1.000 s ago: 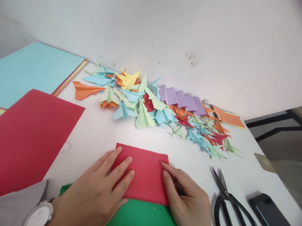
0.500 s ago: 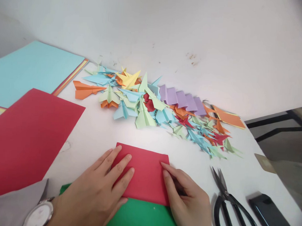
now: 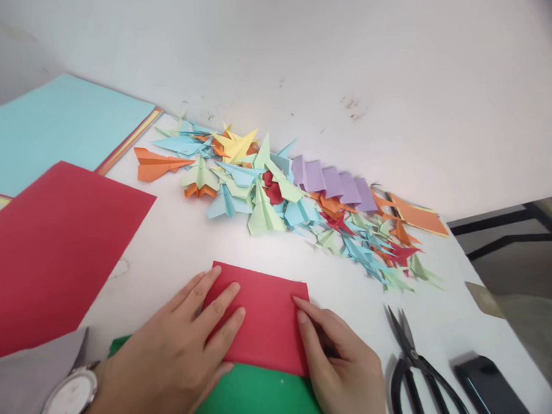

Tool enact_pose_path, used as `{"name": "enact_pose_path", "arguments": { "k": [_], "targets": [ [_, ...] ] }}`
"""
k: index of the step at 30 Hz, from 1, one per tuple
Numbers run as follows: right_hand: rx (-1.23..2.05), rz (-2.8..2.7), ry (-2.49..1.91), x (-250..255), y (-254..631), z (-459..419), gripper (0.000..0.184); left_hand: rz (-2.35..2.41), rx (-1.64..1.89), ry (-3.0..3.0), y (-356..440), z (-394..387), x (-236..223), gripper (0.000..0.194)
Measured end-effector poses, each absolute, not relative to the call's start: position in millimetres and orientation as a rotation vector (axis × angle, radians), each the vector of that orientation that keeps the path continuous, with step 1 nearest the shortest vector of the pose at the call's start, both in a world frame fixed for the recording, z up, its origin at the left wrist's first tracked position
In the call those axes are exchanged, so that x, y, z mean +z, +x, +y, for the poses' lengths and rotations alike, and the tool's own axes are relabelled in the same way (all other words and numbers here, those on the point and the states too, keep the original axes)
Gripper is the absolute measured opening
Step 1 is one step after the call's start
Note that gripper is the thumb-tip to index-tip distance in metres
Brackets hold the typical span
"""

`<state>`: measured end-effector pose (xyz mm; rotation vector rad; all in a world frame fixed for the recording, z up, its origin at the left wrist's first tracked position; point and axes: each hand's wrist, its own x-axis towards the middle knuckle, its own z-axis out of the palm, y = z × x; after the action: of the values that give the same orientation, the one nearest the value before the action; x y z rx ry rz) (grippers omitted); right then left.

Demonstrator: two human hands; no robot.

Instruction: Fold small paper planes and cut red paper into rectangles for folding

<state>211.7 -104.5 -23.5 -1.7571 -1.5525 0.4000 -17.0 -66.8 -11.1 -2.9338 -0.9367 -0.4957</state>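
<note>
A small rectangle of red paper (image 3: 261, 328), seemingly folded, lies flat in front of me, its lower part over a green sheet or mat (image 3: 258, 395). My left hand (image 3: 174, 343) rests open on its left side, fingers stretched out and pressing on the paper. At the right edge, thumb and index finger of my right hand (image 3: 342, 362) pinch the paper; the other fingers are curled under and partly hidden.
Folded paper planes (image 3: 266, 213) and a pleated purple paper (image 3: 334, 179) lie along the wall. Black-handled scissors (image 3: 413, 359) and a dark phone-like object (image 3: 496, 393) are at right. A large red sheet (image 3: 54, 252) and light-blue sheets (image 3: 69, 131) lie at left.
</note>
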Motion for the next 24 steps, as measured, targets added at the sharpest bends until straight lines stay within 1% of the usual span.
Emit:
{"name": "enact_pose_path", "arguments": {
  "k": [12,18,24],
  "targets": [
    [0.435,-1.489,-1.776,-23,209,-104,0.021,-0.919,-0.498,-2.933,-18,-66,-13,0.04],
    [0.529,-1.311,-1.901,-19,205,-104,0.028,-0.917,-0.563,-2.923,-18,-67,-20,0.039],
    [0.518,-1.303,-1.916,-18,203,-102,0.028,-0.912,-0.626,-2.928,-18,-67,-26,0.038]
  ]
}}
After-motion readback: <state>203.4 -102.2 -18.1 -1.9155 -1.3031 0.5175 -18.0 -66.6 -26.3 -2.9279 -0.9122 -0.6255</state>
